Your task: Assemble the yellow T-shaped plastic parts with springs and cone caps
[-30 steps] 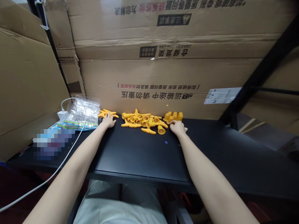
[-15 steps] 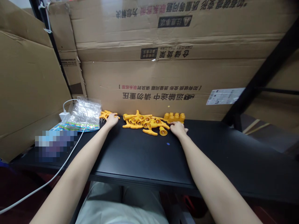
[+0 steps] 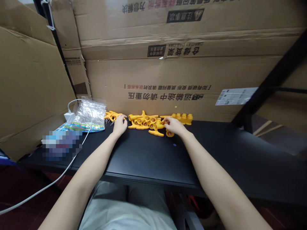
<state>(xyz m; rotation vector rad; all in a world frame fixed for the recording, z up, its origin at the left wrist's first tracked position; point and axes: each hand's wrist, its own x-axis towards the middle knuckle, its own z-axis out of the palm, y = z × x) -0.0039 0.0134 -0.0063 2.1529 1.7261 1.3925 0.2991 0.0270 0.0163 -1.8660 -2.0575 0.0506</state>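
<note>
My left hand (image 3: 120, 124) is beside a small heap of yellow branched plastic pieces (image 3: 112, 115). Its fingers are curled, and whatever they hold is hidden. Small silvery bits (image 3: 109, 121) lie by that heap. Over the right end of the larger pile, my right hand (image 3: 176, 126) has its fingertips closed around a yellow cup-shaped piece (image 3: 159, 124), partly covered. This pile mixes hollow cups (image 3: 146, 118) and winged pieces (image 3: 143, 114). A curved yellow piece (image 3: 155, 133) lies in front, and another cup (image 3: 170, 133) sits below my right hand.
Several yellow cup-shaped pieces (image 3: 187, 119) stand in rows against the cardboard wall (image 3: 153, 73). A clear plastic bag (image 3: 92, 111), a white charger (image 3: 69, 116) and its cable (image 3: 79, 151) occupy the left of the black table (image 3: 148, 159). A blue dot (image 3: 174, 145) marks the surface.
My right hand has moved left from beside the pile onto its right end. My left hand has drawn back slightly and to the right, uncovering more of the small heap. The view has shifted a little.
</note>
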